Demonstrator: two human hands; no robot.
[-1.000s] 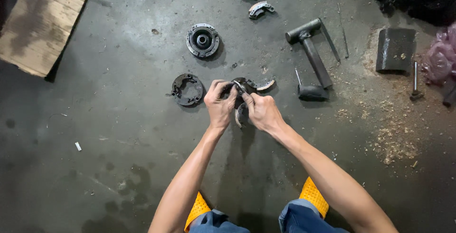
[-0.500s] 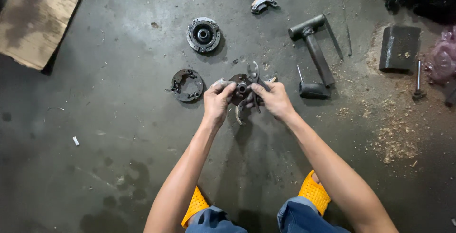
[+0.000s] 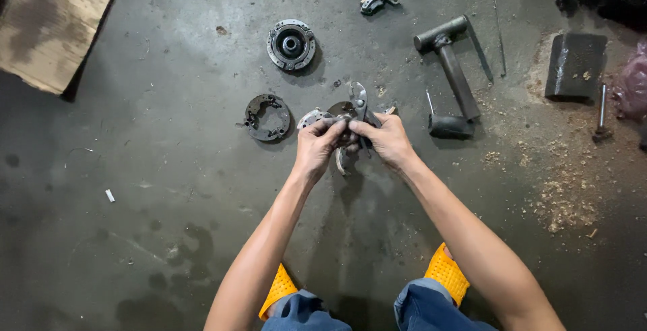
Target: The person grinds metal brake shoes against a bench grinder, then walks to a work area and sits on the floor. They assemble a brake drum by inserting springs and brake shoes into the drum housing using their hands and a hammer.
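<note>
A grey metal clutch assembly [image 3: 345, 116] is gripped above the concrete floor [image 3: 135, 189], the left hand [image 3: 318, 147] and right hand [image 3: 385, 141] both closed around it. A curved shoe, apparently, sticks up on its far side. A round plate [image 3: 267, 116] lies just left.

Plate [image 3: 267, 116] left of hands; hammer [image 3: 448, 68] right

Dark grey floor [image 3: 135, 169], stained with darker blotches at lower left and pale tan sawdust at right. Tan cardboard [image 3: 54, 21] in the upper left corner. Silvery-grey metal assembly [image 3: 350, 112] at centre. Yellow perforated sandals [image 3: 448, 274] and blue jeans [image 3: 431, 311] at the bottom edge.
</note>
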